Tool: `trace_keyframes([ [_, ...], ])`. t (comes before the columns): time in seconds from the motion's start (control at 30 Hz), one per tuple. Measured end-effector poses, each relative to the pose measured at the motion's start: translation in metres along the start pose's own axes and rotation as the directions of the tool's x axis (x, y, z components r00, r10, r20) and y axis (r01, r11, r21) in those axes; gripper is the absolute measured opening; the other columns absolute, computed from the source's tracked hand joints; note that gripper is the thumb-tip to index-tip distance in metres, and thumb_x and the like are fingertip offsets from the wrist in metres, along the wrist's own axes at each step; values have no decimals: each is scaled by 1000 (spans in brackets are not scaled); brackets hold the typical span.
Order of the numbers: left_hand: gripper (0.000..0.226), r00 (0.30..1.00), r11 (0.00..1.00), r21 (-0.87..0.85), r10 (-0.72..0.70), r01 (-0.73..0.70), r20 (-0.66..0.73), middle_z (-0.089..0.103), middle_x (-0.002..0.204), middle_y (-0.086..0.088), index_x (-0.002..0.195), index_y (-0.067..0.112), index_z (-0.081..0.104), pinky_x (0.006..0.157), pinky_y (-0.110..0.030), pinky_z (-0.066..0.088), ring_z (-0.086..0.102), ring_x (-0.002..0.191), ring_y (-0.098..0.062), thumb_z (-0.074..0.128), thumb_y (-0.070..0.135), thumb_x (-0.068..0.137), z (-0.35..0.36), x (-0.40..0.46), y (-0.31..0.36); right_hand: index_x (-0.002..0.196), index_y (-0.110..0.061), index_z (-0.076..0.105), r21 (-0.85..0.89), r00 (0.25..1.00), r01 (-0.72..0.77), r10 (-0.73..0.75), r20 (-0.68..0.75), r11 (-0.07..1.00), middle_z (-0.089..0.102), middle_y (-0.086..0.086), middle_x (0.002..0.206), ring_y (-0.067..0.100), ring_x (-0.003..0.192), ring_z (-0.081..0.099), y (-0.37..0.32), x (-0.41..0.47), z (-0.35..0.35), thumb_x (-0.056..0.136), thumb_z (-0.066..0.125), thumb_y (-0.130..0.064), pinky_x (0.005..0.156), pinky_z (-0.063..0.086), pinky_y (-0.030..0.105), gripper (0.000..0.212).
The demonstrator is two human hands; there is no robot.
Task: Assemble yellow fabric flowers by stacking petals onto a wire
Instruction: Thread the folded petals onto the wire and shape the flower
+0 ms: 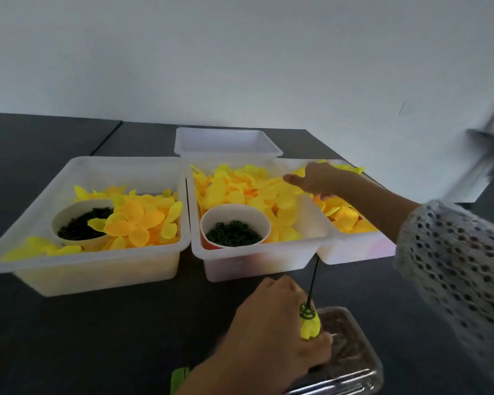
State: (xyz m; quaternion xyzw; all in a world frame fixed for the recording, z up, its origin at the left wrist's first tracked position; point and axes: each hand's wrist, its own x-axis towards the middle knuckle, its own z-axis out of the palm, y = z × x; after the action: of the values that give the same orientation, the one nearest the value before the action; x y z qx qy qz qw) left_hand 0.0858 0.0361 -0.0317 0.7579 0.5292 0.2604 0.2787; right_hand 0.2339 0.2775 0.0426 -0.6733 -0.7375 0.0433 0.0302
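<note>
We see a dark, matte table [111,332] carrying four translucent white plastic tubs with rounded corners and rolled rims. The left tub [92,269] holds loose yellow petals [143,220], thin, glossy and oval, some fanned like a flower, beside a pale round cup [60,220] of dark, crumbly bits. The middle tub [254,260] is heaped with more petals [240,186], with a white-rimmed, orange-sided paper cup [211,243] of small dark green rings [233,233] at its front. The right tub [354,249] holds another yellow heap, partly hidden. The back tub [226,143] looks bare inside.

Our left hand [271,332], near the front edge, is closed in a loose fist around a part-built flower [310,327]: a folded bunch of yellow petals capped by a dark green ring piece, from which a thin dark wire [314,276] rises, tilted slightly right, towards the tubs. Under this hand sits a clear, ribbed plastic box [354,363] with brownish contents, too blurred to name. A bright green piece [180,377] shows at the wrist.

Our right hand [314,179], in an open-knit grey sleeve [454,266], reaches over the seam between the middle and right tubs, fingers [293,179] extended leftwards just above the petals. We cannot tell whether it holds any.
</note>
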Motion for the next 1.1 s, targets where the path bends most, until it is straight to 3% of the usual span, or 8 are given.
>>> trace_keyframes([
  [0.17,46,999,998,-56,38,-39,-17,49,99,20,99,29,58,89,-28,46,47,98,2,67,65,72,-5,-3,1,63,-8,45,20,999,-33,33,-9,999,51,5,50,16,45,49,-1,4,9,89,63,-48,46,35,26,51],
  [0.27,47,997,991,-116,72,-70,8,53,99,21,94,31,60,88,-29,47,47,100,3,72,67,67,-8,-2,3,70,-4,52,236,998,-55,63,-28,970,52,7,55,19,45,47,1,-3,-1,85,72,-28,45,37,24,36],
  [0.37,60,986,973,-199,137,-116,91,48,115,31,112,45,48,93,-23,45,45,111,10,78,66,64,-12,-4,-1,89,-3,59,478,1000,-22,30,-8,878,52,8,63,18,53,47,4,-25,-18,88,69,-21,50,40,25,21],
  [0.47,89,954,915,-378,228,-143,192,36,130,40,131,46,32,100,-15,38,40,123,13,70,78,57,-24,-5,3,78,-7,58,541,998,69,-52,-46,838,52,8,62,19,52,46,6,-57,-39,93,63,-24,50,41,27,24],
  [0.63,22,980,579,-815,-169,15,-101,69,108,0,102,28,52,75,-39,46,64,91,-18,51,46,89,-30,11,13,77,-9,58,807,973,162,-228,-35,567,44,4,56,16,50,38,6,-131,-65,99,52,-25,44,33,24,28],
  [0.83,61,954,660,-751,-231,10,-190,74,77,8,95,28,60,66,-34,45,66,82,-20,28,72,67,-48,7,12,82,-4,56,968,891,84,-452,33,236,42,1,56,11,47,35,5,-209,-66,85,53,-31,45,24,25,27],
  [0.93,63,961,746,-664,-149,-46,-235,74,95,-7,97,33,68,78,-38,52,65,94,-30,39,84,75,-53,0,19,73,-9,59,978,867,26,-491,82,208,44,0,54,10,46,36,0,-223,-56,85,52,-30,46,24,24,25],
  [1.1,56,954,822,-534,35,-196,-296,57,88,-21,97,-16,60,80,-26,47,55,85,-21,55,40,96,-58,-16,28,68,-14,60,978,885,-106,-431,175,178,47,-4,50,7,41,38,-6,-223,-40,98,47,-23,41,40,17,34],
])
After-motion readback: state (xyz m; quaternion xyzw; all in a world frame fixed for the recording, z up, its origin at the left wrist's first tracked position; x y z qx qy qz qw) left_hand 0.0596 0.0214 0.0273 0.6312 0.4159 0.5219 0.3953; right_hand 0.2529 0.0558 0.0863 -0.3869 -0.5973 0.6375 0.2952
